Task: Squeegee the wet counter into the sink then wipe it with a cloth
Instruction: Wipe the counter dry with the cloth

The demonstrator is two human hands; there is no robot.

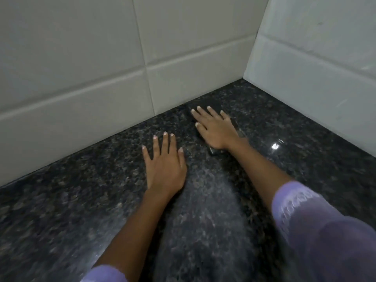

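Observation:
A dark speckled granite counter (61, 220) fills the lower view, with a paler smeared streak (203, 210) running between my arms. My left hand (164, 167) lies flat on the bare counter, fingers spread and straight. Further back, my right hand (215, 129) presses down with straight fingers on a dark flat object (205, 103) close to the back wall. Most of that object is hidden under the hand, and I cannot tell whether it is a cloth or a squeegee. No sink is in view.
White tiled wall (81, 78) runs along the back of the counter and meets a second tiled wall (315, 68) on the right, forming a corner at the far right. A light glint (275, 146) shines on the counter right of my right wrist.

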